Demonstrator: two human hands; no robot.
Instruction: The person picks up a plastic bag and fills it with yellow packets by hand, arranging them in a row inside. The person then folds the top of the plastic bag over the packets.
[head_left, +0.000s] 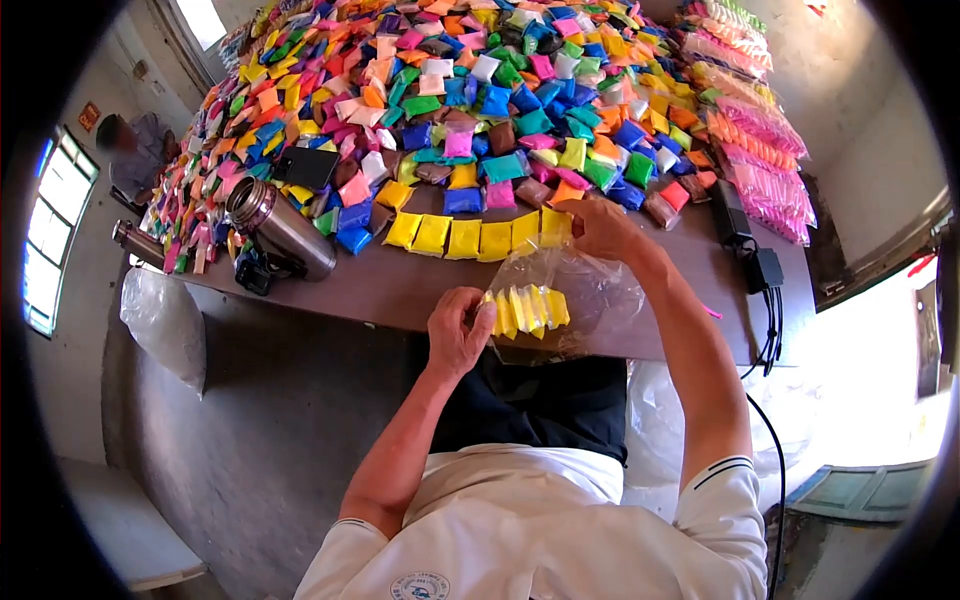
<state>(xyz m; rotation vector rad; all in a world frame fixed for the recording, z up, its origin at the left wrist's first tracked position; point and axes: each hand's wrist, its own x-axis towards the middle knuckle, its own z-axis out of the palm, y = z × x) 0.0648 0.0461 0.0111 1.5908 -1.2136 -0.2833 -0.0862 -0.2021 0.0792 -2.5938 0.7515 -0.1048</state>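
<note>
My left hand [460,328] is closed on the left edge of a clear plastic bag [598,300] at the table's front edge. Several yellow packets [528,310] stand side by side inside that bag. Behind it, a row of flat yellow packets [464,239] runs across the table. My right hand [603,228] is at the right end of this row, its fingers bent over the last yellow packet [554,228]; whether they pinch it or only touch it is hard to tell.
A large heap of coloured packets [480,110] covers the table's back. Left stand a steel flask [290,235] and a black device [262,270]. Bundled pink packets [765,180] and black boxes with cables [763,268] are at right. A person [140,155] sits far left.
</note>
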